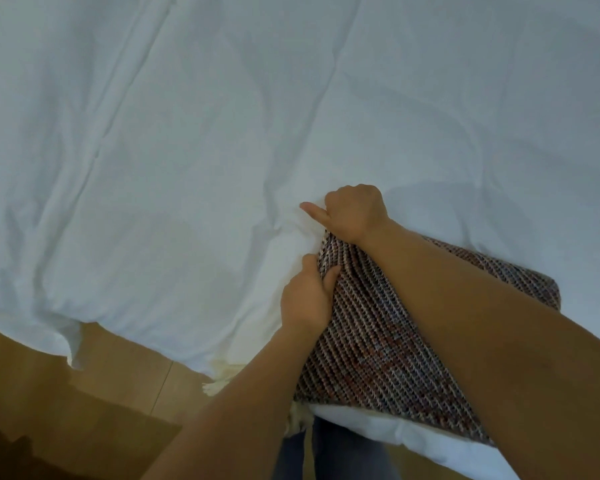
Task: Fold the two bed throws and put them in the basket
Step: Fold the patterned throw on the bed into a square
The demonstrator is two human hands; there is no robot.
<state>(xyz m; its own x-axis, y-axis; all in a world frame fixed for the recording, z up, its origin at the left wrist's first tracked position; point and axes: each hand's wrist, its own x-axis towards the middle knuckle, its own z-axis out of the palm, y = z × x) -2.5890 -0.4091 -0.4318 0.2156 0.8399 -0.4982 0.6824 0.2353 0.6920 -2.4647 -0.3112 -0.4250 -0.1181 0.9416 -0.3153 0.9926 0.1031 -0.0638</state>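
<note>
- Across a bed, a wrinkled white sheet [194,133] fills most of the view, its edge hanging over a tan wooden floor [49,393].
- At the near right edge of the bed lies a folded woven throw of brown, rust and grey yarn [368,341], cream fringe showing beneath it.
- The right hand [355,211], fingers clenched and thumb out, grasps the throw's far corner.
- The left hand [307,294] pinches its left edge.

Wrinkled white bedsheet [187,133] fills view; wooden floor [32,393] below.
</note>
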